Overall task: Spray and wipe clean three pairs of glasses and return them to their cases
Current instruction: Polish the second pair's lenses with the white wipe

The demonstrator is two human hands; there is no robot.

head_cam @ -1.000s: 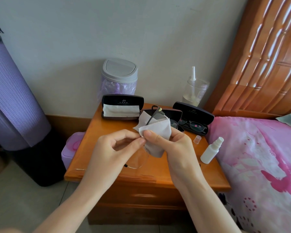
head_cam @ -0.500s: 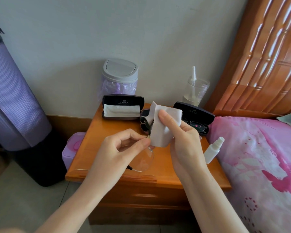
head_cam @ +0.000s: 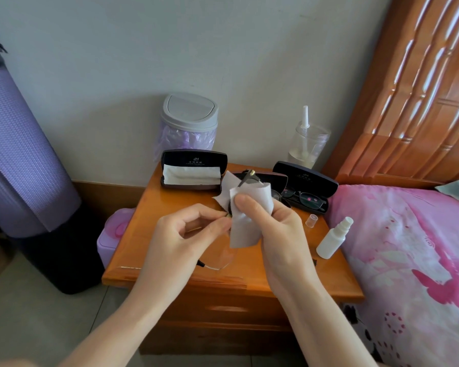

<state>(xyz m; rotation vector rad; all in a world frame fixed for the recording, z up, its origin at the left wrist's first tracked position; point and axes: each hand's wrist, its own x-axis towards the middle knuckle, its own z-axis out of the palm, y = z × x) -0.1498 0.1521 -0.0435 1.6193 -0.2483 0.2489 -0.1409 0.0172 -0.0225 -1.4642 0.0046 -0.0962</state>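
Pinching the frame of the rimless glasses [head_cam: 223, 256] between thumb and forefinger, the left hand [head_cam: 186, 234] holds them above the front half of the wooden surface [head_cam: 149, 215]. The right hand [head_cam: 276, 234] grips a grey cloth [head_cam: 249, 207] folded over the upper lens, thumb pressed on top of the fabric. The lower lens hangs bare between the two hands, and one temple arm pokes up above the cloth.

Behind the hands, three black cases stand open along the back of the surface. The left case [head_cam: 194, 160] holds a folded white cloth [head_cam: 191, 174]. The middle case [head_cam: 273, 180] is largely hidden by the grey cloth. The right case [head_cam: 305, 177] holds black-framed glasses [head_cam: 306, 201].

To the right of the right hand, a small white spray bottle [head_cam: 333, 239] lies on its side near the edge of the surface, with its clear cap [head_cam: 311, 221] standing just beside it. A lidded grey bin [head_cam: 188, 120] and a clear jar [head_cam: 309, 144] sit against the wall. A bed with a pink cover [head_cam: 408, 247] adjoins the surface on the right, and a rolled purple mat [head_cam: 19, 160] stands at the left.
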